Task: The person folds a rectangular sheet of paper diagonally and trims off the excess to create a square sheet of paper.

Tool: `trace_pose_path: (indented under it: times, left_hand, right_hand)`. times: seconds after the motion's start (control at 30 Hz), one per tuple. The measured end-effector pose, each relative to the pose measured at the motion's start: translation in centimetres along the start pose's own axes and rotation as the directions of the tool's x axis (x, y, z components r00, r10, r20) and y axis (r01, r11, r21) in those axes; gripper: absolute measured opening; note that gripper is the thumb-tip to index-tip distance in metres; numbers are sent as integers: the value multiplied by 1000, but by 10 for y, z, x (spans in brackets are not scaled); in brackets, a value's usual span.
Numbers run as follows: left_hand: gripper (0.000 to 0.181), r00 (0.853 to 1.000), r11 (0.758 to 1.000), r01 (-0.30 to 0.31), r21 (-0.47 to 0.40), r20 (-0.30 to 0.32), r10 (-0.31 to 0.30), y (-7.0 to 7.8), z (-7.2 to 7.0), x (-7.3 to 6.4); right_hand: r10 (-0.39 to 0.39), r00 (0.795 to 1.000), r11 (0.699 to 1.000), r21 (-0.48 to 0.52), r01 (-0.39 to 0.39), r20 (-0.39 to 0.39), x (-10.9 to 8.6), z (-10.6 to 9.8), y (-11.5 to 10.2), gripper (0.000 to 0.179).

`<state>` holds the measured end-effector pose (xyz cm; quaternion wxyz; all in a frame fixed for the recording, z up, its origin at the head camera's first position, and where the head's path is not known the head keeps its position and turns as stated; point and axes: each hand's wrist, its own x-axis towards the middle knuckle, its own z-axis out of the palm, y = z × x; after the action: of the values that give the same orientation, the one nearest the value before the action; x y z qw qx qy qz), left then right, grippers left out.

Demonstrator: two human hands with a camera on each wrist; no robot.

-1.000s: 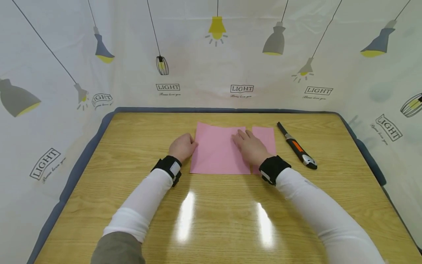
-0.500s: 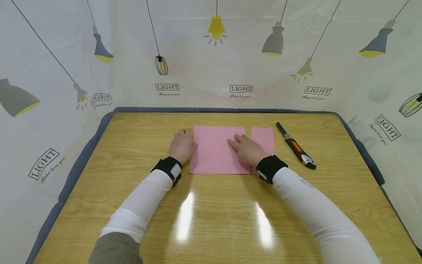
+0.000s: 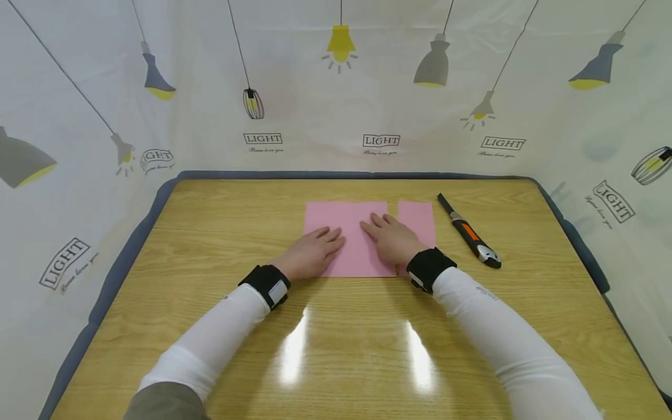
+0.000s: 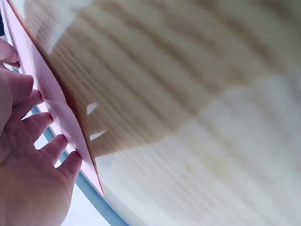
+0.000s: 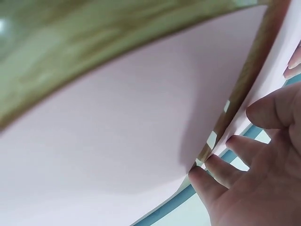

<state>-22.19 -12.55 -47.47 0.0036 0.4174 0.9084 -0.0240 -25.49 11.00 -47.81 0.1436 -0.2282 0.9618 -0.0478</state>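
Observation:
A larger piece of pink paper point(image 3: 357, 256) lies flat on the wooden table, with a narrower pink strip point(image 3: 417, 216) just right of it across a thin gap. My left hand point(image 3: 311, 252) rests on the left half of the larger piece, fingers spread; in the left wrist view its fingertips point(image 4: 70, 162) touch the pink sheet. On the right part of that piece, my right hand point(image 3: 395, 239) lies with spread fingers, its palm side over the gap and the strip's lower part. Neither hand grips anything.
A utility knife point(image 3: 472, 236) with a black and orange handle lies right of the strip, blade end pointing away. The wooden table point(image 3: 357, 350) ends at a dark blue padded edge point(image 3: 315, 175), with a lamp-printed white curtain point(image 3: 315, 105) behind.
My left hand has come off the larger sheet's left edge and moved right onto its surface, fingers spreading. The sheet's raised far left corner now lies flat. My right hand has shifted slightly left.

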Motion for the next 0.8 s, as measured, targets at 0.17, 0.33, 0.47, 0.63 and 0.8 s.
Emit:
trace_pose_path:
  times: [0.17,0.33,0.47,0.63,0.8]
  left_hand:
    - [44,1000,1000,-16,7,20,16,-2,6,-13]
    - [46,996,989,72,-128,59,-64,3,1,-25]
    - [46,995,983,82,-163,76,-71,5,0,-35]
    - [47,995,987,69,-148,86,-56,4,-1,-46]
    - [48,994,988,64,-143,102,-50,5,-1,-49]
  right_hand:
    - [6,1000,1000,-19,-6,-11,1,2,-3,50]
    - [24,999,1000,-4,-24,-28,0,2,-4,47]
    - [28,999,999,17,-27,-31,-1,1,-2,47]
    - [20,999,999,29,-19,-29,-2,1,0,46]
    - [-1,999,999,48,3,-34,-5,-1,1,46]
